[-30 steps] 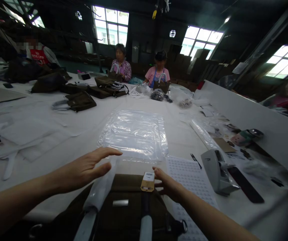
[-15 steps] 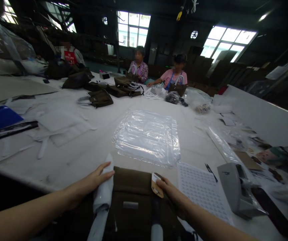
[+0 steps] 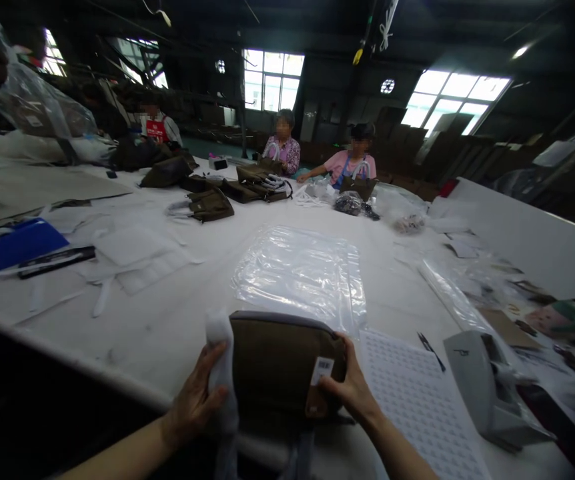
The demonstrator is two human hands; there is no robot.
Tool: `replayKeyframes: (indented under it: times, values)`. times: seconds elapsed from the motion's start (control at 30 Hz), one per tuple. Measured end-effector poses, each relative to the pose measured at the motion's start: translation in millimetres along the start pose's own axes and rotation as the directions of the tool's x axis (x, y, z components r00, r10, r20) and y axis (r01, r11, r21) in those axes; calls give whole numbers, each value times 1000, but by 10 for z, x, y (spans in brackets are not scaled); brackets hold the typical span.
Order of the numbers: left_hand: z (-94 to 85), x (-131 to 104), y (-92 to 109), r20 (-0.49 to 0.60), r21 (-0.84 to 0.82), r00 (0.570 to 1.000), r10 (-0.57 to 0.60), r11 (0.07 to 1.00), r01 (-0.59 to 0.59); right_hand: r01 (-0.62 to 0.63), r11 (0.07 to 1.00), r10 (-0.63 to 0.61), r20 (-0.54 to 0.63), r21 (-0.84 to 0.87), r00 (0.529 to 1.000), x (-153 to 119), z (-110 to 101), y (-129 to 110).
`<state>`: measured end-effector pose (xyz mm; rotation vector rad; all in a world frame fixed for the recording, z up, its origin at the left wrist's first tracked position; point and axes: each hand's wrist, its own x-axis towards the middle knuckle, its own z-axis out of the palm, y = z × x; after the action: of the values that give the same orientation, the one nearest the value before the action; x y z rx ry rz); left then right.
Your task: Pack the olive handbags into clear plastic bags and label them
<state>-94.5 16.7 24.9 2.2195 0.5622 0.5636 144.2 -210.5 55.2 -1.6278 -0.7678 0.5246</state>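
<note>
A dark olive-brown handbag (image 3: 277,360) is held between my two hands at the table's near edge. My left hand (image 3: 195,393) is closed on its left side, fingers against a strap wrapped in white padding (image 3: 222,380). At the right end, my right hand (image 3: 350,383) grips the bag, its thumb pressing a brown and white hang tag (image 3: 320,377) with a barcode against the fabric. Below the bag, more wrapped strap hangs down, blurred. Just beyond lies a stack of clear plastic bags (image 3: 297,273).
A printed label sheet (image 3: 417,393), small thread snips (image 3: 431,352) and a grey tape dispenser (image 3: 487,387) lie to the right. Blue folder (image 3: 17,247) and white foam pieces (image 3: 132,250) are left. Several olive bags (image 3: 210,203) and seated co-workers (image 3: 350,163) are across the table.
The bag has been lifted and turned, so its small metal plate no longer shows and a plain panel faces me. Both hands have shifted with it, and the tag hangs lower.
</note>
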Motion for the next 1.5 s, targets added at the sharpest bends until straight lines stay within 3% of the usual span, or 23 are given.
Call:
replayKeyframes:
  times: [0.1, 0.23, 0.3, 0.37, 0.43, 0.5, 0.53, 0.6, 0.7, 0.8, 1.03, 1.17, 1.27, 1.33, 1.4, 1.47, 1.5]
  values:
    - [-73, 54, 15, -26, 117, 995, 92, 989, -88, -53, 998, 54, -13, 30, 998, -7, 3, -68]
    - [-204, 594, 204, -46, 310, 960, 275, 918, -248, -171, 985, 172, -41, 26, 984, 244, -26, -45]
    - [-241, 818, 306, -10, 324, 944, 328, 895, -307, -139, 974, 105, -187, -181, 977, 303, -33, -67]
    - [-249, 939, 375, -1, 367, 907, 420, 844, -391, -17, 888, -123, -272, -460, 954, 291, 11, -131]
    - [-231, 969, 428, -41, 497, 849, 527, 748, -441, 189, 723, -361, -130, -665, 924, 255, 119, -220]
    - [-187, 948, 513, -22, 621, 799, 600, 635, -460, 391, 548, -459, 126, -740, 880, 250, 267, -308]
    - [-156, 933, 578, 19, 657, 790, 613, 588, -472, 453, 482, -456, 227, -750, 861, 267, 341, -347]
    - [-75, 916, 745, 143, 684, 796, 588, 524, -509, 479, 411, -396, 322, -776, 860, 330, 464, -408]
    - [79, 967, 961, 260, 695, 819, 511, 490, -526, 442, 368, -310, 340, -818, 888, 446, 560, -447]
    - [239, 1101, 916, 305, 681, 818, 488, 488, -546, 454, 346, -244, 388, -821, 889, 554, 599, -397]
    - [426, 1319, 360, 369, 655, 840, 398, 530, -539, 429, 444, -57, 453, -786, 890, 840, 714, -127]
    - [435, 1319, 347, 382, 628, 824, 419, 536, -564, 392, 519, -37, 439, -759, 898, 872, 749, -105]
    - [416, 1300, 372, 380, 605, 790, 482, 516, -606, 388, 615, -138, 391, -686, 910, 815, 721, -105]
    - [403, 1292, 377, 379, 597, 784, 493, 517, -613, 359, 739, -250, 264, -570, 932, 778, 631, -92]
    - [397, 1292, 376, 374, 588, 788, 489, 531, -609, 287, 860, -321, -9, -422, 947, 775, 459, -75]
    - [399, 1295, 374, 353, 578, 801, 483, 560, -593, 184, 922, -292, -301, -340, 908, 826, 222, -68]
    - [403, 1297, 375, 341, 573, 808, 480, 575, -583, 113, 931, -244, -362, -348, 900, 873, 93, -70]
